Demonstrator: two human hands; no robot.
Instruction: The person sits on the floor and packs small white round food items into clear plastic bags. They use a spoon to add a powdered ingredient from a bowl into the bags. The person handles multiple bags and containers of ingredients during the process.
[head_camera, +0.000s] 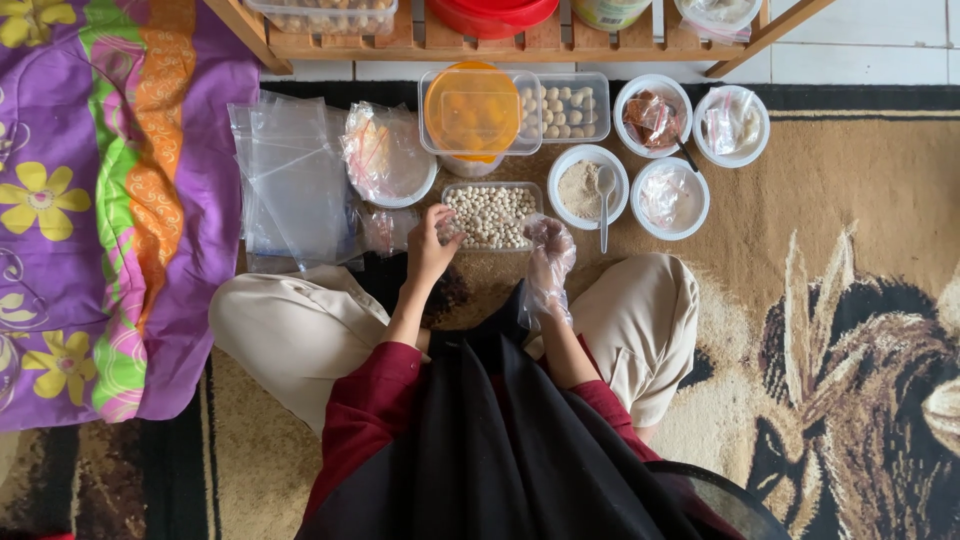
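Clear tub of pale balls (492, 214) — left hand (432, 246) touching, gloved right hand (548, 262) beside.

Purple floral blanket (100, 200), orange lid (472, 108), beige pants (300, 330).

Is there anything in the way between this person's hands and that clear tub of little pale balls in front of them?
Nothing visible blocks them. The left hand is bare and already rests at the near left rim of the clear tub of pale balls. The right hand, in a thin plastic glove, sits at its near right corner.
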